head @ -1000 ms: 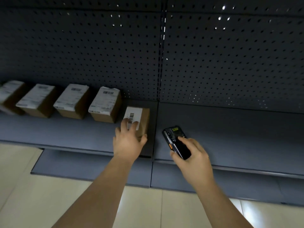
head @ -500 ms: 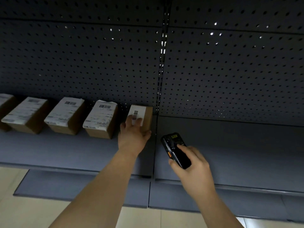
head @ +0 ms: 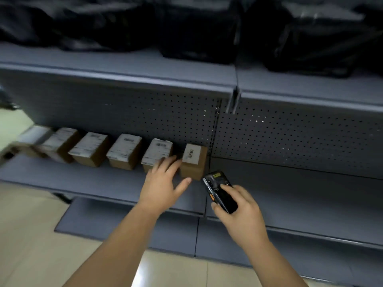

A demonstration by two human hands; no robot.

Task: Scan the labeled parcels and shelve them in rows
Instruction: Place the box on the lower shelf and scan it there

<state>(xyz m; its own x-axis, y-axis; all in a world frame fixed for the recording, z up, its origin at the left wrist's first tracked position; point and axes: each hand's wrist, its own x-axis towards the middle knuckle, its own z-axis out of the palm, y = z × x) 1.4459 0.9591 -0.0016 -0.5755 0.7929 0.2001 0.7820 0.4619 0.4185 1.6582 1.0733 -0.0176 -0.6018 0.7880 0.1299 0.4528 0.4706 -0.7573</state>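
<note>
Looks like six or so labeled parcels point(head: 124, 151) lined up along the back of the low shelf point(head: 103, 183), labels up, though the far-left one is blurry. The end parcel point(head: 193, 162) sits at the right of the row, just beside the upright post. The person's left hand point(head: 163, 183) is right by it with fingers spread, gripping nothing; can't tell if it touches. Their right hand point(head: 238, 210) has its fingers wrapped round the handheld scanner point(head: 219, 191). I'd say this one's shelved. No idea how many are left, since none are waiting in sight.

left hand point(head: 161, 185): fingers spread, beside end parcel point(head: 193, 164) | right hand point(head: 242, 214): holds scanner point(head: 215, 184) | shelf point(head: 83, 179): parcels point(head: 124, 151) in row
</note>
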